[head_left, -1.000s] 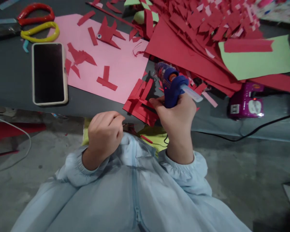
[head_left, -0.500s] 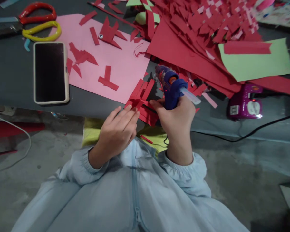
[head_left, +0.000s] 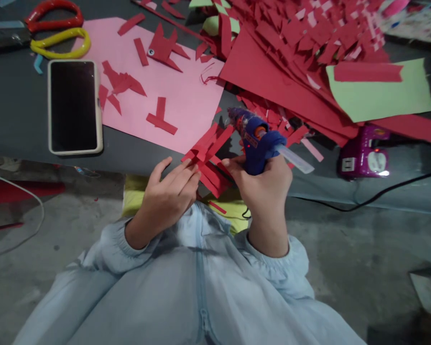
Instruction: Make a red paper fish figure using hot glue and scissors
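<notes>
My right hand (head_left: 260, 184) is wrapped round a blue glue gun (head_left: 255, 143) with a clear glue stick out of its back and its nozzle toward the upper left. Woven red paper strips (head_left: 211, 153) lie at the table's front edge between my hands, partly past the edge. My left hand (head_left: 170, 191) rests flat with its fingers extended and their tips on the left end of these strips. Beyond them, a pink sheet (head_left: 194, 105) carries a red paper fish (head_left: 161, 48) with one eye and several loose red pieces (head_left: 161, 117).
A phone (head_left: 73, 108) and scissors (head_left: 57, 31) lie at the left. Red sheets (head_left: 273, 81) and a woven heap fill the back right, beside a green sheet (head_left: 388, 98). A purple power block (head_left: 364, 153) with a black cable (head_left: 330, 206) sits at the right.
My left hand has shifted slightly left. The glue gun has tilted, its back end moving right and down. The red strips have turned a little, their lower end dropping toward me.
</notes>
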Available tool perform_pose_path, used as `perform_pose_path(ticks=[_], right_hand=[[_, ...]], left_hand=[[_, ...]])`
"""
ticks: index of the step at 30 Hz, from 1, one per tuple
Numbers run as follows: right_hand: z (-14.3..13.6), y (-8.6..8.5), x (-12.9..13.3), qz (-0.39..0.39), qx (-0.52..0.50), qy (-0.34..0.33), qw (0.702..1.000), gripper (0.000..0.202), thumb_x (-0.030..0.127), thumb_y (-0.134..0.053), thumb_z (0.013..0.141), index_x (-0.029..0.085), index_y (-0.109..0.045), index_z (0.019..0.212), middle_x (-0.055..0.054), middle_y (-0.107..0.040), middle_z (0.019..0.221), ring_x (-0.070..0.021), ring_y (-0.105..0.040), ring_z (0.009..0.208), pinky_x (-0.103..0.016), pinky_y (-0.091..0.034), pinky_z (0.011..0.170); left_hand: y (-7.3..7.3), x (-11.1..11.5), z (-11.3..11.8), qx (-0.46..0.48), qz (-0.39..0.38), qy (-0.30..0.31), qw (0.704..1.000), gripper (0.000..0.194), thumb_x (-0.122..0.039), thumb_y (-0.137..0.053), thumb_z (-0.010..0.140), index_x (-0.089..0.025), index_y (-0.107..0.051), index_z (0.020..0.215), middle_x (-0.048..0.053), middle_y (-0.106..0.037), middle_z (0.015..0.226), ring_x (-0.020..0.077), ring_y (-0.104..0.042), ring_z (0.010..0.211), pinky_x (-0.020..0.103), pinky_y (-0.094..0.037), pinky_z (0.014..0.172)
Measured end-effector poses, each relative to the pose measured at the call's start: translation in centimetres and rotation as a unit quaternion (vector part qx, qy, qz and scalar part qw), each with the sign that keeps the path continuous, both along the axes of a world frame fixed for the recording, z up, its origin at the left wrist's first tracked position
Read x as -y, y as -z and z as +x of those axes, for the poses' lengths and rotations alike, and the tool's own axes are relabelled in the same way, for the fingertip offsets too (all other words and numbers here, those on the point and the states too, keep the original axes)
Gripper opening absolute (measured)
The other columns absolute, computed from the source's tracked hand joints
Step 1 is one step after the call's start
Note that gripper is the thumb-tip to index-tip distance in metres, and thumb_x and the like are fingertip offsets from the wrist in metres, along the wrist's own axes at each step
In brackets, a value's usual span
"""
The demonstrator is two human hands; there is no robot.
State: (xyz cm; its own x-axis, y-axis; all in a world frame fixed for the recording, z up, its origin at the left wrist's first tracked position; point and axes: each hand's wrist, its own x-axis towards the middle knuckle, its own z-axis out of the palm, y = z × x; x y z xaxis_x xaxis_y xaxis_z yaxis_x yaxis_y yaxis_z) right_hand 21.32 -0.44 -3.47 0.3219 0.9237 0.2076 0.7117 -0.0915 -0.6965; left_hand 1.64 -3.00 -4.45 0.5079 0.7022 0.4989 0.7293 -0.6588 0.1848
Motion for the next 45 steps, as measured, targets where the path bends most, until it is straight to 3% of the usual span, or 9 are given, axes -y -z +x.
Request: perform_pose_path(ticks=[8, 12, 15, 21, 31, 36, 40, 45], right_hand=[[-0.3, -0.3, 1.0, -0.031, -0.04, -0.03, 0.998, 0.045, 0.066, -0.078, 0.069, 0.025, -0.062, 0.072, -0.003, -0.068, 0.065, -0.0231, -0.064, 0.057, -0.041, -0.055, 0.056], [-0.4, -0.3, 1.1, -0.047, -0.039, -0.025, 0.998, 0.044, 0.064, -0.079, 0.069, 0.024, -0.064, 0.077, -0.003, -0.067, 0.065, -0.023, -0.064, 0.057, -0.04, -0.055, 0.056], [-0.3, -0.1, 1.0, -0.049, -0.048, -0.025, 0.997, 0.042, 0.062, -0.078, 0.071, 0.024, -0.065, 0.083, -0.003, -0.068, 0.067, -0.0235, -0.065, 0.058, -0.041, -0.056, 0.058], [-0.2, -0.1, 0.8, -0.034, -0.033, -0.022, 0.999, 0.038, 0.059, -0.078, 0.072, 0.024, -0.062, 0.075, -0.005, -0.07, 0.071, -0.025, -0.067, 0.063, -0.042, -0.056, 0.06], [0.1, -0.4, 0.5, -0.04, -0.002, -0.015, 0.999, 0.028, 0.048, -0.079, 0.073, 0.025, -0.064, 0.077, -0.005, -0.071, 0.077, -0.0259, -0.069, 0.069, -0.045, -0.056, 0.064], [0.1, -0.5, 0.4, -0.059, -0.003, 0.011, 0.998, 0.024, 0.041, -0.081, 0.067, 0.025, -0.064, 0.072, -0.004, -0.069, 0.071, -0.0249, -0.066, 0.064, -0.044, -0.055, 0.064], [0.2, -0.4, 0.5, -0.102, 0.018, 0.009, 0.995, 0.026, 0.043, -0.078, 0.068, 0.024, -0.067, 0.083, -0.002, -0.068, 0.068, -0.0248, -0.064, 0.06, -0.042, -0.052, 0.059], [0.2, -0.2, 0.6, -0.095, 0.032, -0.008, 0.995, 0.036, 0.05, -0.075, 0.071, 0.024, -0.07, 0.096, -0.001, -0.068, 0.067, -0.0251, -0.065, 0.061, -0.04, -0.052, 0.06]], left_hand=[[-0.1, -0.3, -1.2, -0.009, -0.011, 0.015, 1.0, 0.022, -0.017, -0.054, 0.097, -0.016, -0.063, 0.117, 0.007, -0.077, 0.117, 0.0195, -0.07, 0.118, 0.045, -0.045, 0.116], [-0.3, -0.5, -1.2, 0.009, -0.023, 0.017, 1.0, 0.02, -0.016, -0.054, 0.096, -0.016, -0.066, 0.113, 0.008, -0.077, 0.116, 0.0188, -0.073, 0.108, 0.045, -0.047, 0.113], [-0.5, -0.7, -1.1, 0.024, -0.025, 0.003, 0.999, 0.021, -0.014, -0.055, 0.094, -0.014, -0.069, 0.109, 0.01, -0.078, 0.112, 0.0206, -0.073, 0.106, 0.044, -0.05, 0.11], [-0.7, -1.2, -0.9, 0.031, -0.021, -0.016, 0.999, 0.025, -0.013, -0.053, 0.093, -0.016, -0.071, 0.11, 0.01, -0.077, 0.115, 0.0207, -0.073, 0.106, 0.043, -0.052, 0.105], [-0.5, -1.6, -0.5, 0.03, -0.002, -0.009, 1.0, 0.021, -0.013, -0.051, 0.095, -0.014, -0.069, 0.105, 0.011, -0.077, 0.107, 0.0221, -0.072, 0.098, 0.04, -0.054, 0.094], [-0.5, -2.3, 0.1, 0.072, -0.039, -0.072, 0.994, 0.028, -0.015, -0.049, 0.097, -0.012, -0.063, 0.121, 0.011, -0.075, 0.107, 0.021, -0.07, 0.098, 0.034, -0.053, 0.087], [-1.0, -3.3, 0.3, 0.051, -0.066, -0.082, 0.993, 0.033, -0.02, -0.05, 0.1, -0.02, -0.06, 0.13, 0.007, -0.072, 0.116, 0.0176, -0.069, 0.096, 0.03, -0.051, 0.084], [-1.4, -4.3, 0.2, 0.044, -0.076, -0.061, 0.994, 0.022, -0.023, -0.049, 0.1, -0.023, -0.069, 0.107, 0.005, -0.069, 0.121, 0.0172, -0.068, 0.092, 0.032, -0.051, 0.083]])
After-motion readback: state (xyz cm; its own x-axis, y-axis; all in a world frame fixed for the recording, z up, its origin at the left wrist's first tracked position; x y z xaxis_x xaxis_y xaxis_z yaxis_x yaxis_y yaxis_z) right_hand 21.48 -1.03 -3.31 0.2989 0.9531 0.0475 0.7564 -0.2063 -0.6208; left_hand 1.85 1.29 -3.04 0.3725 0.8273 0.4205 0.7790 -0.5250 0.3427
